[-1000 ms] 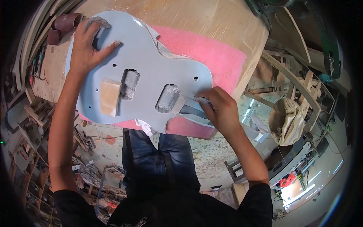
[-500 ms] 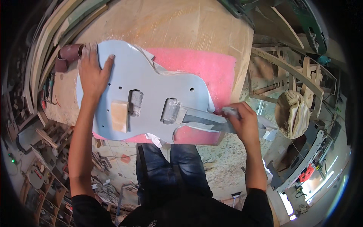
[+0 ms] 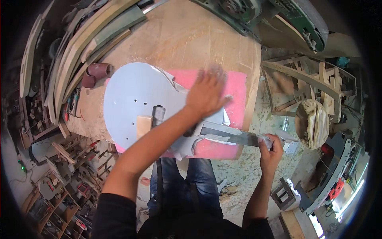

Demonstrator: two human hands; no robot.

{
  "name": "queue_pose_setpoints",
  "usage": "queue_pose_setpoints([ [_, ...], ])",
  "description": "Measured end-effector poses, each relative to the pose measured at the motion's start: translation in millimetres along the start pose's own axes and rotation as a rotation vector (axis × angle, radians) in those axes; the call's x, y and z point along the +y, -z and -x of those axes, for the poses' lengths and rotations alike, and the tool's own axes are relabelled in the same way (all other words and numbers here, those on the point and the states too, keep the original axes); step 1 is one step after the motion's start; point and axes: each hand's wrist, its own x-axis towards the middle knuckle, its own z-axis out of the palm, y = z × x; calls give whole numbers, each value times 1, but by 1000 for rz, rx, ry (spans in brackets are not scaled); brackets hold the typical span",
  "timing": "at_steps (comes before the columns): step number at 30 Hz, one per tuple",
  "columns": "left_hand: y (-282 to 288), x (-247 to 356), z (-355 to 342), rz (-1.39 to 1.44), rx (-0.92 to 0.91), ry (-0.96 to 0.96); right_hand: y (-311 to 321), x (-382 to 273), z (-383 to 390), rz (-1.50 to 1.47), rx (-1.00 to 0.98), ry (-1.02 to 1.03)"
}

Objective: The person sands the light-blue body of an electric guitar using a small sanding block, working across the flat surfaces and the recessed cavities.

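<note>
A pale blue guitar body (image 3: pixel 119 93) with holes and masking tape lies on a pink foam pad (image 3: pixel 234 103) on the wooden bench (image 3: pixel 175 36). A light rectangular block (image 3: pixel 143 123) rests on the body, partly behind my left forearm. My left hand (image 3: pixel 207 89), blurred at the fingertips, is spread open over the upper right of the body and the pad; whether it touches them I cannot tell. My right hand (image 3: pixel 271 149) is closed around the far right end of the taped neck (image 3: pixel 230 134), where some loose grey-white wrapping hangs.
Curved wooden forms (image 3: pixel 85 36), a brown sanding belt (image 3: pixel 99 70) and hand tools (image 3: pixel 71 103) line the left side. A green machine (image 3: pixel 242 12) stands at the back. Wooden jigs (image 3: pixel 314 81) and a cloth-like round bundle (image 3: pixel 312 123) are at the right, above the littered floor.
My left hand has left the body's upper left edge and swung right across it. My right hand has slid rightward along the neck to its end. The body appears lower in view.
</note>
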Motion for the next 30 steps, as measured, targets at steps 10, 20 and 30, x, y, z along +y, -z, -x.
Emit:
queue_pose_setpoints([
  [10, 39, -66, 13, -40, -68, -43, 11, -7, 48, -143, 122, -140],
  [20, 102, -209, 78, -198, 121, 280, 27, -18, 131, -61, 300, -196],
  [30, 104, -238, 277, 8, 176, 318, -65, -89, 220, -147, 368, -272],
])
